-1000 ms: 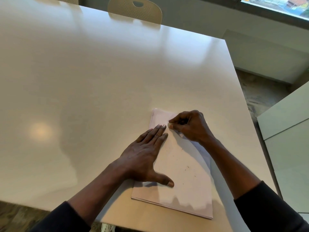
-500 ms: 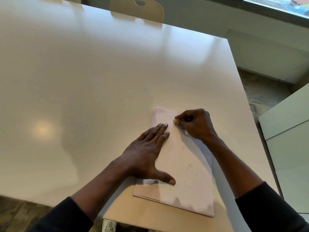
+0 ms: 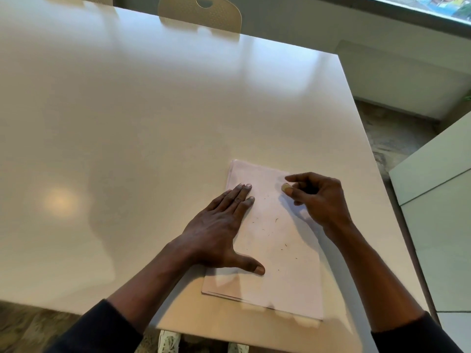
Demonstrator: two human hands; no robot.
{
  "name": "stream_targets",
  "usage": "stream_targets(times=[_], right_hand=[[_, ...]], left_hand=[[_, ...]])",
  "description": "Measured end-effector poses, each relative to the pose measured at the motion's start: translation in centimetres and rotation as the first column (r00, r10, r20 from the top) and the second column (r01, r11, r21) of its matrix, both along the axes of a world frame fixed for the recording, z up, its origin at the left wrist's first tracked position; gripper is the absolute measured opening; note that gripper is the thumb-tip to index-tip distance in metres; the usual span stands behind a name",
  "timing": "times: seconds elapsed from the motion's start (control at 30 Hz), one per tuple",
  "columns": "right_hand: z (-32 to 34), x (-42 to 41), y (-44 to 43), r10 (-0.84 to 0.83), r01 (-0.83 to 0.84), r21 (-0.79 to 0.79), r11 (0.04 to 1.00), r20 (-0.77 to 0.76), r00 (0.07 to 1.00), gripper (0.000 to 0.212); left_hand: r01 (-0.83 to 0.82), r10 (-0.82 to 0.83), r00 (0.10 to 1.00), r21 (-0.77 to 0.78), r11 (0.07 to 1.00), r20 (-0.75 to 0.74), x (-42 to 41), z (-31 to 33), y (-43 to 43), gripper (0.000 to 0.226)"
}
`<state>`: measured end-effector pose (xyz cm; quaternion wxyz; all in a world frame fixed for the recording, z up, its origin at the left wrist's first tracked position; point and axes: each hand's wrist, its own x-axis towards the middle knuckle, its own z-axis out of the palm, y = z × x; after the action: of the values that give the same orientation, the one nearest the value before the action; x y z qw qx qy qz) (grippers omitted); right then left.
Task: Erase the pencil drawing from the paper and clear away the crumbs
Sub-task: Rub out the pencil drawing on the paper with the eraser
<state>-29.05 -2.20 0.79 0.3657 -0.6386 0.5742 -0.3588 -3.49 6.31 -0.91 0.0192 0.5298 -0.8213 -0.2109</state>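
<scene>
A thin stack of white paper [image 3: 283, 284] lies near the table's front right edge. Small dark eraser crumbs [image 3: 276, 220] are scattered over its middle. I make out no pencil lines on the sheet. My left hand [image 3: 219, 235] lies flat on the paper's left side, fingers together and thumb spread, pinning it down. My right hand [image 3: 318, 200] hovers over the paper's upper right part, with a small tan eraser [image 3: 286, 187] pinched between thumb and fingers. The index finger is stretched out above the eraser.
The white table [image 3: 127, 123] is wide and glossy, its right edge close beside my right arm. A beige chair [image 3: 201, 11] stands at the far side. A pale cabinet [image 3: 438, 225] stands to the right, across a strip of floor.
My right hand has moved to the right and lifted slightly, so the eraser now shows at its fingertips. My left hand has stayed flat on the paper.
</scene>
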Motion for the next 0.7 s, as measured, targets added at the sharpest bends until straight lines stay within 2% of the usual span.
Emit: stream_targets(times=[0.13,0.4,0.7], right_hand=[[-1.1,-1.4,3.5,-0.04,0.041,0.047,0.998,-0.016,0.999,0.016],[-1.8,-1.8,7.4,0.009,-0.023,-0.078,0.997,-0.172,0.985,0.017],[-2.5,-1.5,7.8,-0.024,-0.004,-0.146,0.989,-0.188,0.982,0.017]], left_hand=[[0.003,-0.003,1.0,-0.034,0.999,-0.008,0.0,0.1,0.2,0.149],[0.018,-0.018,1.0,-0.063,0.998,0.001,-0.2,0.5,0.2,0.15],[0.02,-0.019,1.0,-0.1,0.995,0.002,0.5,0.4,2.5,0.148]])
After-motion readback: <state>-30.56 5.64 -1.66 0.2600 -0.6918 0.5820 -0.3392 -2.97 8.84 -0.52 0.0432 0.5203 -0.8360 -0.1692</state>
